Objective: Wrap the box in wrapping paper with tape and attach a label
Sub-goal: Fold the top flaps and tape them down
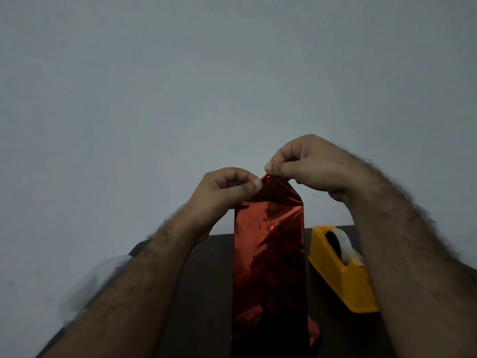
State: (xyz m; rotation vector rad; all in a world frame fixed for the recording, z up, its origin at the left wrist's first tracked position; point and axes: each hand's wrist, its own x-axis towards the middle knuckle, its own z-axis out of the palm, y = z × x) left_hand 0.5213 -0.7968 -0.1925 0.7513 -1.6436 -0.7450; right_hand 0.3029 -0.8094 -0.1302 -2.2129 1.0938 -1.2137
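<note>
A tall box covered in shiny red wrapping paper [269, 254] stands upright on the dark table [206, 267], in the middle of the view. Its top end of paper is folded into a point. My left hand [224, 188] pinches the left side of that paper flap with thumb and fingers. My right hand [307, 166] pinches the tip of the flap from above and the right. The box itself is hidden under the paper. No label is visible.
A yellow tape dispenser [343, 270] with a roll of clear tape [340, 244] stands on the table right of the box, partly behind my right forearm. A clear plastic item [90, 282] lies at the table's left edge. A plain grey wall fills the background.
</note>
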